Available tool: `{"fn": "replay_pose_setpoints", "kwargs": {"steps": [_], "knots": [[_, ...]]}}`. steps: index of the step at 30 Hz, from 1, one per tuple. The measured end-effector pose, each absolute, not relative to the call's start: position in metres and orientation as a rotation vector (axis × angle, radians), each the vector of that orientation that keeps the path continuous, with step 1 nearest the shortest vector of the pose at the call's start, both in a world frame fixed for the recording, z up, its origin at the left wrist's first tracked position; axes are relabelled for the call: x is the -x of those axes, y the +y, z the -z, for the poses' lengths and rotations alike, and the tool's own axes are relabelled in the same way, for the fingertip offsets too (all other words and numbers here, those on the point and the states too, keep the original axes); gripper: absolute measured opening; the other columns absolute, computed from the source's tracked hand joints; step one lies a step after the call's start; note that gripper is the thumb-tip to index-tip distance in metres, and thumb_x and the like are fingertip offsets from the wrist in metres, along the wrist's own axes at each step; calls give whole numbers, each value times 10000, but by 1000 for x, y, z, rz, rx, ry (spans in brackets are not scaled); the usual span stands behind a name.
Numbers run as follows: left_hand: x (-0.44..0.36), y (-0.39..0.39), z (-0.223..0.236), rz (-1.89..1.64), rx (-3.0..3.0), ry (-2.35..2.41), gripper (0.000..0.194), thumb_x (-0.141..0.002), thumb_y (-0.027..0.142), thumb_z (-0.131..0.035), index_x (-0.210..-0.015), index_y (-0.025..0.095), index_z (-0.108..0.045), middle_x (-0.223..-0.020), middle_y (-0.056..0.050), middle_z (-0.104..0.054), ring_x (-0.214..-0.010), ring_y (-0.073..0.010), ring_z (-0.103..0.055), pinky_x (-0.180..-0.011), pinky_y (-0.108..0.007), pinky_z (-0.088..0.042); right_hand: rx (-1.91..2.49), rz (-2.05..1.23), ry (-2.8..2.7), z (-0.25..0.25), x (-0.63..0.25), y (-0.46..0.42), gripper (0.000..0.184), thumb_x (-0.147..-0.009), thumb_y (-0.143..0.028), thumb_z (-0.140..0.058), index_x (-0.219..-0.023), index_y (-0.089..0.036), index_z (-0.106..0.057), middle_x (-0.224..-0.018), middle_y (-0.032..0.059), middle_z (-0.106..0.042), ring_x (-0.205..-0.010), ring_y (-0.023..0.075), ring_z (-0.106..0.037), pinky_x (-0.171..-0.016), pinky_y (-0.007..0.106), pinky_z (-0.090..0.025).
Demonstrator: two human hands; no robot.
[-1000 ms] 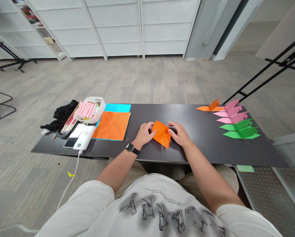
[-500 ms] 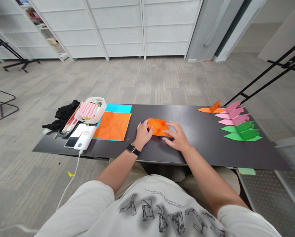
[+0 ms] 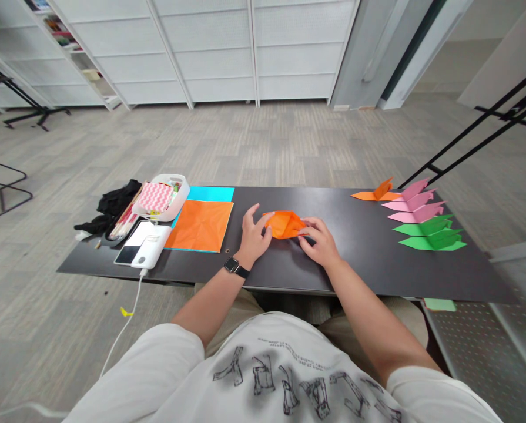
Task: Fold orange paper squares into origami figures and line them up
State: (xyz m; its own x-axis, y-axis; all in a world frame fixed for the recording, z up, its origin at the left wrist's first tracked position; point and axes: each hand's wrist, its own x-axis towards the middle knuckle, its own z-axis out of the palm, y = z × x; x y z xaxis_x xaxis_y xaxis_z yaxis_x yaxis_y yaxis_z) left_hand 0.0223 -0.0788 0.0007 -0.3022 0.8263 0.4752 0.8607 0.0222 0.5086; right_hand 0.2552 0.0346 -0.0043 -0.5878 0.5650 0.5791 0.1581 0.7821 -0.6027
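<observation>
A partly folded sheet of orange origami paper is between my hands, just over the dark table. My right hand pinches its right corner between thumb and fingers. At the paper's left end, my left hand has its thumb and fingers spread, with a fingertip by the upper left edge. Folded orange paper cranes or birds lie at the far right: an orange one, pink ones and green ones.
Flat orange sheets lie over blue paper on the left. Beside them are a white basket of small items, a white power bank with a cable, a phone, and a black cloth.
The orange paper's ends have drawn into points and its middle has puffed up. My left fingers have lifted and spread; my right hand has closed on the right corner.
</observation>
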Motion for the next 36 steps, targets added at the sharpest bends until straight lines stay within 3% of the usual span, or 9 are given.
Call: {"fn": "replay_pose_setpoints", "kwargs": {"steps": [2,5,13,25,36], "knots": [[-23,-80,-2,1095,1887,-2204,331,-1002,209,-613,-1276,316,-766,-1699,-83,-375,-1581,-329,-390,-1302,-599,-362,557,-665,-2135,4,-257,36,114,-947,-229,-665,-1002,-291,-743,-1333,111,-654,-1262,303,-674,-1122,539,-581],[-23,-80,0,1072,1927,-2195,255,-1026,257,-609,-1179,308,-806,-1688,-73,-408,-1560,-318,-414,-1303,-597,-356,557,-693,-2087,3,-259,38,98,-951,-246,-658,-992,-281,-740,-1335,116,-656,-1223,296,-697,-1115,531,-584],[-23,-78,1,1042,1929,-2269,246,-1056,314,-578,-1114,286,-815,-1577,-89,-551,-1487,-307,-485,-1293,-580,-356,606,-726,-2146,5,-263,47,98,-947,-370,-734,-916,-276,-738,-1180,100,-738,-1111,278,-724,-1013,478,-608],[-22,-76,9,843,1885,-2312,277,-1076,355,-552,-1043,260,-810,-1566,-70,-589,-1461,-294,-511,-1294,-558,-366,652,-660,-2150,14,-262,53,145,-975,-380,-700,-922,-263,-768,-1156,94,-731,-1099,267,-720,-1006,476,-594],[-30,-78,0,786,1960,-2314,247,-989,522,-720,-967,289,-799,-1330,-50,-706,-1291,-270,-610,-1335,-557,-278,779,-629,-2085,18,-263,58,149,-966,-382,-689,-931,-253,-755,-1166,99,-717,-1132,271,-707,-1051,479,-569]]}}
